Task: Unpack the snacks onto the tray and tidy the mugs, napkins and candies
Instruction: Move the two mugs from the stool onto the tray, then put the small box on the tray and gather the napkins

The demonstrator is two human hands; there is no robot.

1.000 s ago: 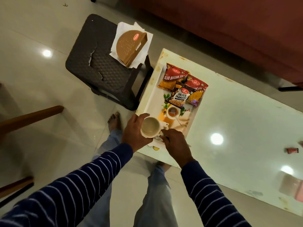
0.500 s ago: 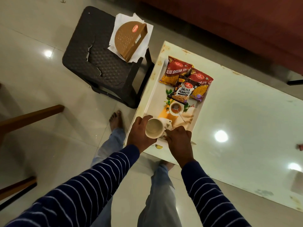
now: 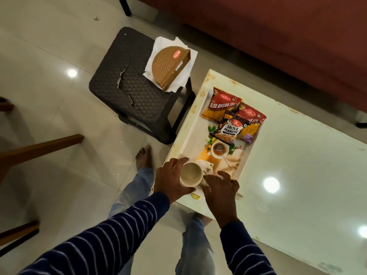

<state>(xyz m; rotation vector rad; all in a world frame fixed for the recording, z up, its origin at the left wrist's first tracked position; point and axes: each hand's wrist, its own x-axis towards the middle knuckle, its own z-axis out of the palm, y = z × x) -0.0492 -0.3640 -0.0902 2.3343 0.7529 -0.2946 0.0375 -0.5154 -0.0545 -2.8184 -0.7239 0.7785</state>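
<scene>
A white tray with a printed tea picture lies at the left end of the white table. Three snack packets rest on its far half: Aloo Bhujia Sev, a second sev packet and Salted Peanuts overlapping both. Over the tray's near end my left hand grips a cream mug, mouth up and empty. My right hand closes on the mug's handle side. Whatever lies under that hand is hidden.
A black stool left of the table carries a brown half-round box on white napkins. A red sofa runs behind the table. Wooden chair legs stand at the left, and my bare foot is beside the table.
Both hands stay at the tray's near end with the mug, which has shifted slightly toward me. The view has tilted a little; the packets have not moved.
</scene>
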